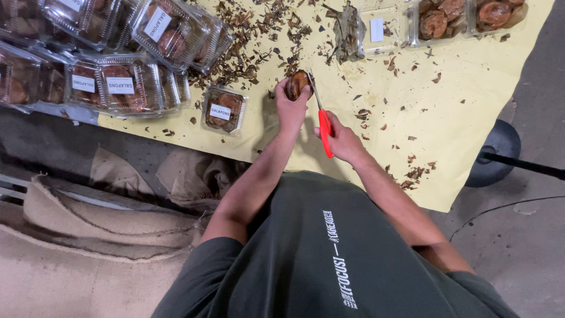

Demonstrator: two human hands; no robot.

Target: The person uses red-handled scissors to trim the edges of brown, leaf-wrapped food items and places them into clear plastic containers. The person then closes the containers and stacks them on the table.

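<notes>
My left hand (290, 109) holds a round brown cake (297, 83) wrapped in dried leaf, above the yellow sheet (465, 88). In my right hand (342, 140) are red-handled scissors (323, 125), whose blades point up and touch the cake's right edge. Both forearms reach forward from my dark green shirt. Brown leaf trimmings (253, 41) lie scattered over the sheet beyond the cake.
Several clear plastic boxes (123, 85) with white labels, each holding brown cakes, are piled at the left; one small box (223, 109) sits alone nearer my hands. More boxes (441, 20) stand at the top right. Burlap sacks (88, 235) lie lower left. A black stand base (497, 153) sits at right.
</notes>
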